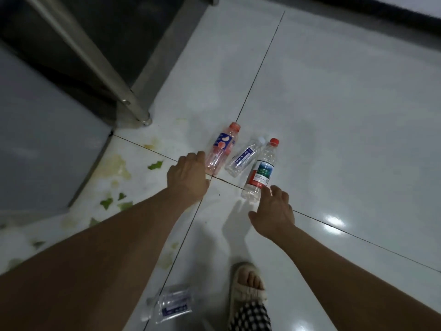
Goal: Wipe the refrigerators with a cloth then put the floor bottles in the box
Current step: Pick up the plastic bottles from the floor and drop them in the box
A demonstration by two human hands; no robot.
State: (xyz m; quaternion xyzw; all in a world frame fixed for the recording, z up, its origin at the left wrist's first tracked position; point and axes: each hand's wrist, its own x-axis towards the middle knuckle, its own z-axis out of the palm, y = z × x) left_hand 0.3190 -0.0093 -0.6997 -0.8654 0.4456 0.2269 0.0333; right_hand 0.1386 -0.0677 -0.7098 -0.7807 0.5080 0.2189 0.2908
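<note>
Bottles: four counted on the tiled floor [334, 115], all lying down. Three sit ahead of the hands, long axes pointing away and slightly right: pink bottle [220, 149], small clear bottle [243, 158], red-capped bottle [261, 172]. The fourth bottle [171, 304] lies near the person's slippered foot [248, 283], blurred. Left hand [187, 177], fingers relaxed, appears to touch the pink bottle's base. Right hand [273, 211], fingers spread, empty, reaches the red-capped bottle's base. No box in view.

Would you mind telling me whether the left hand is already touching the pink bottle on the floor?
Cannot tell. In the head view the left hand overlaps the lower end of the pink bottle, hiding any contact or gap.
</note>
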